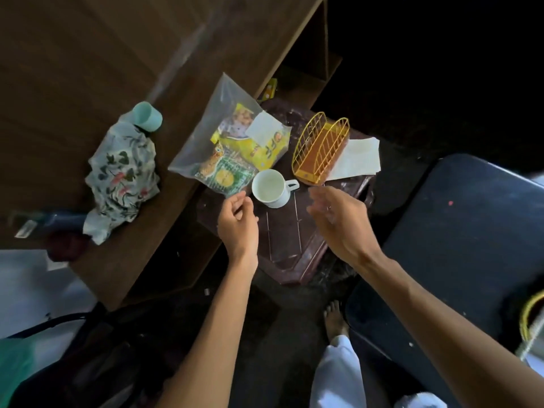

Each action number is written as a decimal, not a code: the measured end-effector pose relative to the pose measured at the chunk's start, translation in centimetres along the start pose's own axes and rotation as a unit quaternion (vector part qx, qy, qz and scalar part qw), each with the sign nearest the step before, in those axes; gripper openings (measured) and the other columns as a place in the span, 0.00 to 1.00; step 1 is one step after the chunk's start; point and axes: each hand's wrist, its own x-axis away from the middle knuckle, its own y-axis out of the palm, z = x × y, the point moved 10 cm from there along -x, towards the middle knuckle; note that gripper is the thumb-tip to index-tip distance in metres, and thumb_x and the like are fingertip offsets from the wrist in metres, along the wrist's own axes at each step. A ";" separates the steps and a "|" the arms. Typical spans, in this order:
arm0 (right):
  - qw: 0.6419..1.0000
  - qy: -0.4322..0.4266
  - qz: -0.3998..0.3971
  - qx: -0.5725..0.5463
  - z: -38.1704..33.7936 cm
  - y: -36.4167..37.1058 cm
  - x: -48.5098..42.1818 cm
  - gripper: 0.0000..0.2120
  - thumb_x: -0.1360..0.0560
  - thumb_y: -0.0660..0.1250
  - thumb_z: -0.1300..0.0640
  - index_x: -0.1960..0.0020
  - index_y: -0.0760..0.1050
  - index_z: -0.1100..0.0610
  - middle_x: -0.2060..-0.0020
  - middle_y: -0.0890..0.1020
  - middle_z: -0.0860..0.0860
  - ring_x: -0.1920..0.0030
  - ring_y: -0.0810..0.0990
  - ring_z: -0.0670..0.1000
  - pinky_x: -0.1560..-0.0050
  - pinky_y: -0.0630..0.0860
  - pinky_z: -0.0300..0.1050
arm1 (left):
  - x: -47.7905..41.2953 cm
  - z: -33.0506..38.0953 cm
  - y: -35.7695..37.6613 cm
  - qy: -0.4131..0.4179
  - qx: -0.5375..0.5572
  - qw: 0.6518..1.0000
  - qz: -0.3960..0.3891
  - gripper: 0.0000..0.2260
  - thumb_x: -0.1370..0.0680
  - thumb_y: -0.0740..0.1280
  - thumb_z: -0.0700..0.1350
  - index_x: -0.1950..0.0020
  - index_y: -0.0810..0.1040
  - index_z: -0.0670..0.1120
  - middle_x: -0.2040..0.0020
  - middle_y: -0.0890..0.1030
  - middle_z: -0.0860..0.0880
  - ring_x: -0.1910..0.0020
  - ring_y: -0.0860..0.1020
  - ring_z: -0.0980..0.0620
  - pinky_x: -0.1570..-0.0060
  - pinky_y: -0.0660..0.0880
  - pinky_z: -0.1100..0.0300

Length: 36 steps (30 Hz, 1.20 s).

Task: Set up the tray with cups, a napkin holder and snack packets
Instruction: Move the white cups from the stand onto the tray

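Right hand [338,219] open near the white mug [270,188]; left hand [238,223] curls at the snack bag [206,134], grip unclear, unpacking onto the tray [288,248] seemingly next.

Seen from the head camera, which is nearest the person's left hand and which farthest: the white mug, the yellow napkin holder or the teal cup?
1. white mug, just right of the left hand.
2. yellow napkin holder, farther right, beyond the mug.
3. teal cup, far left on the wooden desk.
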 end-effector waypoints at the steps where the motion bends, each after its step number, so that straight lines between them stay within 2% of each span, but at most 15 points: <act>1: 1.000 -0.001 -0.005 0.005 -0.1 0.9 -0.9 0.18 0.20 0.66 0.61 0.31 0.74 0.60 0.38 0.81 0.56 0.44 0.82 0.51 0.45 0.80 0.43 | -0.4 -0.2 0.3 0.001 -0.002 1.000 0.000 0.09 0.17 0.65 0.41 0.37 0.80 0.46 0.44 0.82 0.50 0.50 0.82 0.60 0.57 0.83 0.63; 4: 1.000 -0.003 -0.026 0.017 -0.1 3.0 -2.7 0.21 0.21 0.65 0.63 0.28 0.71 0.60 0.35 0.78 0.57 0.43 0.82 0.54 0.42 0.81 0.53 | -0.9 -0.7 0.9 -0.003 -0.006 1.000 0.001 0.09 0.16 0.65 0.41 0.38 0.81 0.47 0.48 0.82 0.53 0.46 0.83 0.55 0.47 0.84 0.53; 6: 0.999 0.003 -0.021 0.028 0.2 3.6 -3.4 0.22 0.20 0.65 0.63 0.27 0.69 0.59 0.33 0.76 0.57 0.42 0.81 0.55 0.40 0.80 0.55 | -0.9 -1.1 1.2 -0.009 0.003 1.000 -0.004 0.08 0.16 0.65 0.41 0.41 0.81 0.49 0.51 0.81 0.57 0.46 0.84 0.53 0.46 0.84 0.50; 9: 0.999 0.019 -0.001 0.037 0.8 3.8 -3.9 0.23 0.20 0.65 0.62 0.26 0.69 0.58 0.32 0.76 0.57 0.41 0.81 0.55 0.39 0.79 0.56 | -1.0 -1.2 1.7 -0.014 0.018 1.000 -0.020 0.08 0.16 0.65 0.40 0.44 0.80 0.53 0.49 0.82 0.56 0.43 0.84 0.50 0.48 0.84 0.54; 11: 0.999 0.017 -0.001 0.036 0.9 4.1 -4.2 0.22 0.21 0.66 0.63 0.27 0.71 0.59 0.33 0.77 0.58 0.41 0.82 0.57 0.40 0.79 0.57 | -1.3 -1.3 2.0 -0.018 0.027 0.999 -0.030 0.09 0.16 0.64 0.41 0.42 0.81 0.52 0.47 0.82 0.54 0.43 0.83 0.52 0.50 0.83 0.59; 15: 0.999 0.011 0.012 0.034 1.2 4.2 -4.8 0.17 0.21 0.66 0.63 0.32 0.75 0.60 0.39 0.81 0.58 0.43 0.83 0.58 0.45 0.81 0.57 | -1.7 -1.4 2.4 -0.021 0.033 0.998 -0.042 0.11 0.16 0.64 0.42 0.37 0.82 0.46 0.46 0.82 0.55 0.48 0.81 0.60 0.54 0.83 0.63; 19: 0.999 0.023 0.033 0.001 1.6 4.2 -5.2 0.11 0.21 0.67 0.62 0.39 0.78 0.60 0.46 0.83 0.57 0.47 0.83 0.57 0.49 0.82 0.57 | -1.4 -1.4 2.4 -0.027 0.051 0.998 -0.037 0.10 0.16 0.64 0.41 0.39 0.82 0.48 0.46 0.82 0.56 0.47 0.81 0.58 0.55 0.83 0.63; 24: 0.997 0.038 0.068 -0.026 1.9 3.3 -4.3 0.08 0.22 0.70 0.59 0.44 0.82 0.60 0.52 0.86 0.55 0.53 0.84 0.53 0.53 0.81 0.53 | 0.0 -0.7 2.4 -0.028 0.066 0.997 -0.035 0.09 0.16 0.64 0.40 0.43 0.83 0.51 0.42 0.82 0.51 0.42 0.81 0.51 0.53 0.83 0.60; 28: 0.993 0.034 0.090 -0.062 1.9 1.0 -1.9 0.07 0.23 0.71 0.57 0.47 0.83 0.59 0.55 0.87 0.50 0.55 0.84 0.48 0.55 0.81 0.50 | 2.3 0.8 2.3 -0.020 0.088 0.994 -0.059 0.13 0.16 0.65 0.41 0.51 0.83 0.58 0.46 0.84 0.58 0.42 0.82 0.54 0.54 0.83 0.61; 33: 0.985 0.034 0.147 -0.078 3.0 -4.6 3.6 0.02 0.23 0.71 0.59 0.51 0.83 0.55 0.61 0.85 0.46 0.62 0.82 0.44 0.64 0.78 0.42 | 8.0 1.9 3.9 -0.009 0.078 0.989 -0.123 0.09 0.16 0.66 0.43 0.41 0.84 0.54 0.45 0.87 0.58 0.42 0.83 0.61 0.47 0.83 0.57; 36: 0.979 0.051 0.177 -0.084 4.7 -8.4 7.5 0.04 0.23 0.72 0.61 0.52 0.84 0.53 0.60 0.85 0.43 0.60 0.82 0.43 0.63 0.75 0.32 | 12.5 2.1 5.8 -0.003 0.057 0.985 -0.165 0.11 0.16 0.66 0.43 0.36 0.83 0.50 0.43 0.86 0.62 0.41 0.83 0.62 0.40 0.82 0.52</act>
